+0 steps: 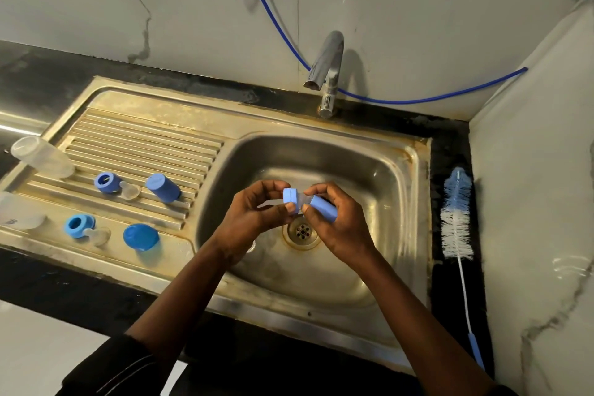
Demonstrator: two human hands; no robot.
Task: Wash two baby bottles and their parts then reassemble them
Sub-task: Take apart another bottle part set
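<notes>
While a blue collar (290,197) is pinched in the left hand (250,222) and its cap (323,207) gripped in the right hand (337,231), either could be dropped if jerked apart.

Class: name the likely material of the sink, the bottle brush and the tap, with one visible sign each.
Sink: probably stainless steel, dull brushed sheen with brownish staining. Bottle brush: seemingly synthetic bristles, blue and white, on a thin white stem with a blue, likely plastic, handle. Tap: polished metal, likely chromed, mirror-like reflections.
</notes>
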